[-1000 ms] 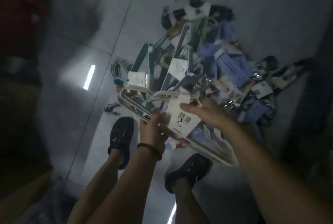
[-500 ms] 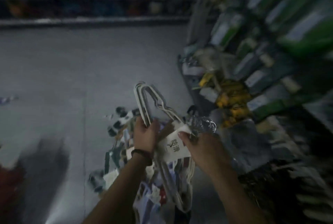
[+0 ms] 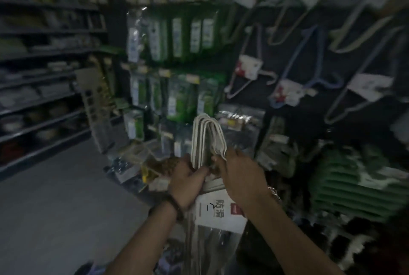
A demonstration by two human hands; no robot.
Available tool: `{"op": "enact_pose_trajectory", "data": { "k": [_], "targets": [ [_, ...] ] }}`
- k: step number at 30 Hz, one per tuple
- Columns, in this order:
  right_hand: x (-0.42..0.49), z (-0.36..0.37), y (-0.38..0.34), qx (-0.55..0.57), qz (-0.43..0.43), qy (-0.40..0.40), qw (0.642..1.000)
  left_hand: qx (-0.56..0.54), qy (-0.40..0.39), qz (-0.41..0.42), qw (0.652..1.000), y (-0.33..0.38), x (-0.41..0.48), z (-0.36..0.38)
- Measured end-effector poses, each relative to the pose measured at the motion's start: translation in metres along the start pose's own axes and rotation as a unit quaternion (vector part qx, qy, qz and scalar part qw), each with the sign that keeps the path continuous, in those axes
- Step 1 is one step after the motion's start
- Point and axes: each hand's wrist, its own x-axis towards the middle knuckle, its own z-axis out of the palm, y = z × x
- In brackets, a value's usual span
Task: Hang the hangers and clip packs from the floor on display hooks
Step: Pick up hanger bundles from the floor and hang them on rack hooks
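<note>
A bundle of white hangers [image 3: 205, 135] with a white paper label [image 3: 218, 210] stands upright in front of me, its curved ends pointing up. My left hand [image 3: 187, 180] grips the bundle from the left below those ends. My right hand [image 3: 240, 177] holds it from the right, fingers on the wires. The lower part of the bundle hangs down between my forearms. On the dark display wall beyond, other hanger packs [image 3: 249, 68] hang from hooks, one of them blue [image 3: 307, 68].
Green packaged goods [image 3: 183, 37] hang in rows on the display straight ahead. Shelving [image 3: 44, 88] lines the left side above grey floor [image 3: 55, 208]. A stack of green items [image 3: 354, 186] sits at the right. The whole scene is dim and blurred.
My view has swung up from the pile on the floor to the display wall. Both hands have lifted the white hanger bundle and turned it upright.
</note>
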Motion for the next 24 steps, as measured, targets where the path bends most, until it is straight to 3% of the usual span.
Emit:
{"op": "enact_pose_trajectory", "data": {
  "k": [7, 10, 13, 17, 20, 24],
  "targets": [
    [-0.025, -0.099, 0.182, -0.055, 0.055, 0.025, 0.997, -0.015, -0.110, 0.092, 0.990, 0.096, 0.000, 0.186],
    [-0.031, -0.143, 0.248, -0.065, 0.105, 0.038, 0.992, 0.036, -0.156, 0.114, 0.981, 0.123, 0.010, 0.260],
    [-0.040, -0.187, 0.307, -0.042, 0.159, 0.090, 0.982, 0.091, -0.127, 0.160, 0.975, 0.143, 0.022, 0.314],
    [-0.053, -0.223, 0.366, -0.091, 0.141, 0.100, 0.981, 0.103, -0.132, 0.224, 0.960, 0.157, 0.050, 0.359],
    [-0.045, -0.235, 0.400, -0.057, 0.163, 0.127, 0.977, 0.161, -0.115, 0.298, 0.934, 0.170, 0.075, 0.379],
    [-0.016, -0.248, 0.431, -0.068, 0.189, 0.131, 0.971, 0.261, -0.101, 0.408, 0.869, 0.183, 0.122, 0.381]
  ]
}}
